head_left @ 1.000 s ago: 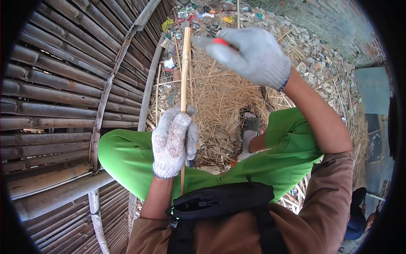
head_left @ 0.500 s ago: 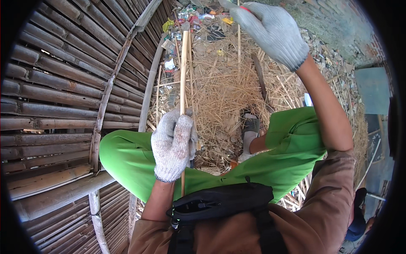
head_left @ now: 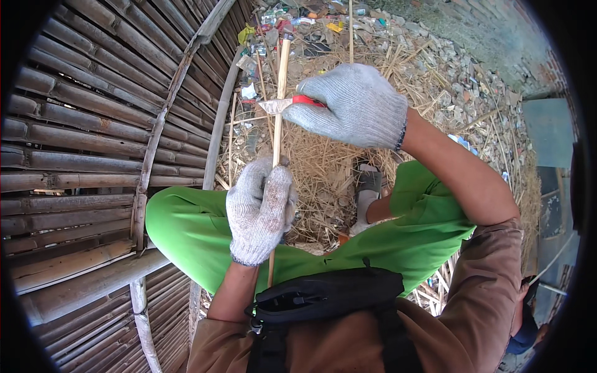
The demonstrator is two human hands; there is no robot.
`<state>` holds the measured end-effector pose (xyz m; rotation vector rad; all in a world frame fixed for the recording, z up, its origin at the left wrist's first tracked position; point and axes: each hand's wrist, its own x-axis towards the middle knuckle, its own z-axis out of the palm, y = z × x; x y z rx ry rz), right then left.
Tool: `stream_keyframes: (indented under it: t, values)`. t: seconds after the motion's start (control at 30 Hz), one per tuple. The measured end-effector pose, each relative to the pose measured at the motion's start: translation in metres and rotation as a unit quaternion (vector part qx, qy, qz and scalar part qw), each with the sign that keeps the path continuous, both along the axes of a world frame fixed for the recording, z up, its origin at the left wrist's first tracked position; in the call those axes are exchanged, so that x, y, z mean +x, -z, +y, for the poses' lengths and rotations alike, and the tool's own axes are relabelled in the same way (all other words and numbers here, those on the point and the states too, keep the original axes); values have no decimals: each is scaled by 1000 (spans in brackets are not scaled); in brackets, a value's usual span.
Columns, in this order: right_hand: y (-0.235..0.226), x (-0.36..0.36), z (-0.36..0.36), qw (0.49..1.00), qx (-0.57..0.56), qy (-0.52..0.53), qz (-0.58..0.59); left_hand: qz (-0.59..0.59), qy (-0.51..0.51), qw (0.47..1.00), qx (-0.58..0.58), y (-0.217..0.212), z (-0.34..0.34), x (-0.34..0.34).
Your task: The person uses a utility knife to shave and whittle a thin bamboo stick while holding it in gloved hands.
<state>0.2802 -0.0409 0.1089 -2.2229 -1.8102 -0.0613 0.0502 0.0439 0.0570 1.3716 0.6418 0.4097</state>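
Stick (head_left: pixel 278 118): thin pale bamboo strip, near upright in centre frame, running from the litter at the top edge down to the lap, lower end just above the black bag (head_left: pixel 323 298).

Left hand (head_left: pixel 261 211), gloved, fist wrapped tight round the stick at mid-frame, fingers pressed together.

Right hand (head_left: pixel 354 105), gloved, upper centre, fingers curled closed on a knife (head_left: pixel 283 104) with a red handle. Blade points left and meets the stick above the left hand; looks like edge contact, but the view is too small to be sure.

Green trousers (head_left: pixel 193 230) cross the middle of the frame, knees apart. A sandalled foot (head_left: pixel 368 186) sits on dry straw (head_left: pixel 323 161) between them.

Left half of frame: woven bamboo panel (head_left: pixel 81 143), dark slats with curved ribs.

Top edge: scattered rubbish (head_left: pixel 292 18). Upper right: rubble and stones (head_left: pixel 460 68).

Bottom: brown sleeves (head_left: pixel 491 292) and the bag's straps.
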Motion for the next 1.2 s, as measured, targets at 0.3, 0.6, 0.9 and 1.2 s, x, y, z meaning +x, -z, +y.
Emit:
stream_keyframes:
  t: [0.3,0.6,0.9,1.2]
  values:
    - [-4,26,2,988,79,23,-130,-14,-5,999,-38,-5,7,-4]
    - [-9,38,-8,980,133,150,9,-66,6,996,-58,5,13,-7]
    - [3,1,6,999,51,2,4,-50,23,997,-45,-3,8,-4]
    - [-51,114,-22,948,29,317,-1,-63,27,995,-68,2,20,-22]
